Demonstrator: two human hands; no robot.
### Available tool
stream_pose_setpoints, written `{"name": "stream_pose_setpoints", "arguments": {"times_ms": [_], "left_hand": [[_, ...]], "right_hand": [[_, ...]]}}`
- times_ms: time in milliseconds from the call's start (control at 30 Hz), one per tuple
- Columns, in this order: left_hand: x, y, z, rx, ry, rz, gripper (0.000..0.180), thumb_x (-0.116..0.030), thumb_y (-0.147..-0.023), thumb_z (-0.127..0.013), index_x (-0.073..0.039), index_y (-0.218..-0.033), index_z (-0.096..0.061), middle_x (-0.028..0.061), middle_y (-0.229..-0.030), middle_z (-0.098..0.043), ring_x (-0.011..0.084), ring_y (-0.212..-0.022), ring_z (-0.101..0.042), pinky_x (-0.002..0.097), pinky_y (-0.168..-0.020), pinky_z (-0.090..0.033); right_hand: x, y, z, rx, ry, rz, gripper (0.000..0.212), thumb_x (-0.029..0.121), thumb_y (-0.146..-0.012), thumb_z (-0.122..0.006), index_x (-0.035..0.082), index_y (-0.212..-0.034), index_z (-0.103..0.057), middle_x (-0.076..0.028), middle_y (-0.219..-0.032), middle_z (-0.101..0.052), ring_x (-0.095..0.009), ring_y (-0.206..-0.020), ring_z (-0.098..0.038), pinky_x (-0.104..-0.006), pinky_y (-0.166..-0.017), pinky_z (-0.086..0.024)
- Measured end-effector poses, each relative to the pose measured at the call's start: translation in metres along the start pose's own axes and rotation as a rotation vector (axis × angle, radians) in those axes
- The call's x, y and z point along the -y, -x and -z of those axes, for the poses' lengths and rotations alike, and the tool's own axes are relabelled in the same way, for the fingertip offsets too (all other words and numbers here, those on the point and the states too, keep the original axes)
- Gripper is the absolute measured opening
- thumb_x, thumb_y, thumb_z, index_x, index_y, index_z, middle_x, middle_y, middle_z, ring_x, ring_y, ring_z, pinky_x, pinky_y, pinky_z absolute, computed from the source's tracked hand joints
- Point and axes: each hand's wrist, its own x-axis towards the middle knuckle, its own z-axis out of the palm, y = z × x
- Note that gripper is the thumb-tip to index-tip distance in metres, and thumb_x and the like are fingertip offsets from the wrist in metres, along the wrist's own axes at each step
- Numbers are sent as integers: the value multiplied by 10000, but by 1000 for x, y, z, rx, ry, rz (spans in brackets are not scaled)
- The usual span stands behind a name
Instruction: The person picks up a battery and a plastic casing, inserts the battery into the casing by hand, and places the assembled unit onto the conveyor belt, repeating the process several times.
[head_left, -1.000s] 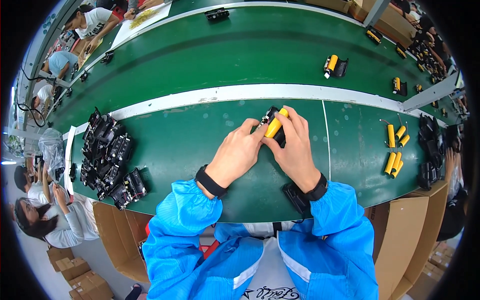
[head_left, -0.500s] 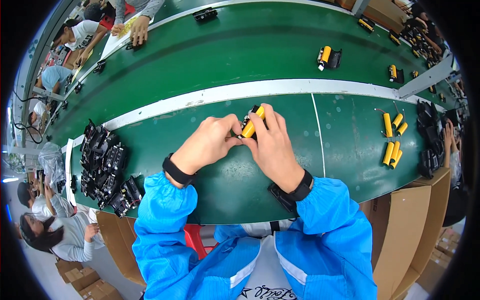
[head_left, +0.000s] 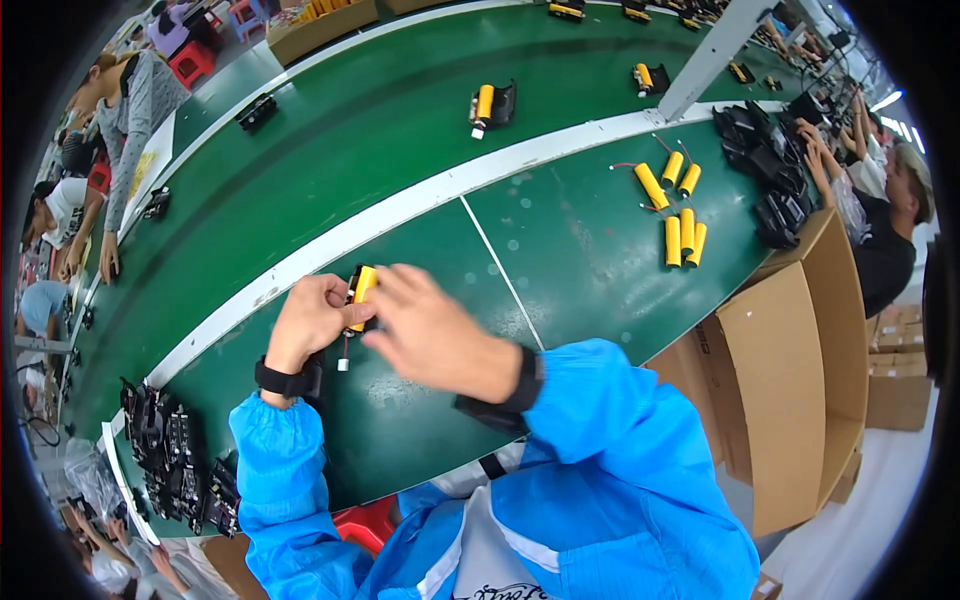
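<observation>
My left hand [head_left: 312, 320] grips a yellow battery cell [head_left: 362, 285] seated in a black housing, held just above the green table [head_left: 560, 250]. A thin wire with a small white plug [head_left: 342, 366] dangles below it. My right hand [head_left: 430, 335] reaches in from the right, its fingers on the same yellow and black part, covering most of the housing. Both wrists wear black bands and blue sleeves.
Several loose yellow cells [head_left: 676, 215] lie to the right. A heap of black housings [head_left: 175, 460] sits at the lower left, another [head_left: 765, 170] at the far right. An assembled unit [head_left: 490, 104] rides the far belt. A cardboard box [head_left: 790, 380] stands at the right; other people work around.
The view has swung, so my hands and the part now sit lower and to the left in the picture. My right hand has come across over the part.
</observation>
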Motion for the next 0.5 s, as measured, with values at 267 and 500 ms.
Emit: {"name": "stream_pose_setpoints", "arguments": {"times_ms": [267, 500], "left_hand": [[-17, -16, 11, 108, -2, -5, 434, -393, -724, -751, 38, -758, -710, 183, -682, -673, 289, -615, -656, 387, -574, -508], [6, -106, 35, -601, 28, 180, 429, -363, -694, -726, 18, -891, -719, 235, -937, -703, 368, -877, -693, 421, -839, -560]], "right_hand": [[-238, 61, 200, -55, 1209, -539, 271, 200, -838, -608, 21, -1041, -621, -254, -938, -657, -446, -916, -620, -508, -800, -488], [-334, 103, 237, 159, 902, -599, 279, 235, -917, -594, -10, -1051, -601, -262, -1028, -630, -445, -952, -590, -506, -784, -470]]}}
